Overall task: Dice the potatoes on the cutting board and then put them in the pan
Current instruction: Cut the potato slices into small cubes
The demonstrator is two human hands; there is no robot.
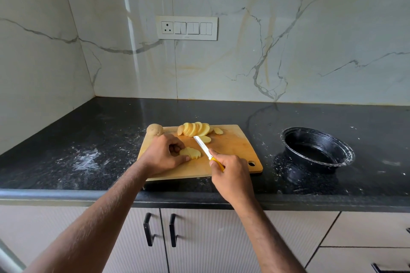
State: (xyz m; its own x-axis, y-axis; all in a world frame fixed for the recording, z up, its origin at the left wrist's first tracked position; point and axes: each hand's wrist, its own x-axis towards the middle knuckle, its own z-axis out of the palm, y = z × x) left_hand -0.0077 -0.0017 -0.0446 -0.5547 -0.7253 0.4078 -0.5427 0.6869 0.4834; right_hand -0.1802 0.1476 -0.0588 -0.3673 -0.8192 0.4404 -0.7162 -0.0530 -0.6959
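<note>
Left hand (165, 153) pinches potato slices (190, 153) on cutting board (233, 146); right hand (230, 173) grips knife (205, 148).

— Can you read any word, number or brand here?

— No, you will not find any that can be read. The switch plate (187, 28) on the marble wall (288, 35) has a very small mark on its lower edge, but it is too tiny and blurred to read.

— And on the knife (207, 150), the cutting board (235, 148) or the pan (317, 148)?

— You see no print on them. The knife blade is plain white, the board is bare wood, and the pan shows only white smears, no letters
</note>
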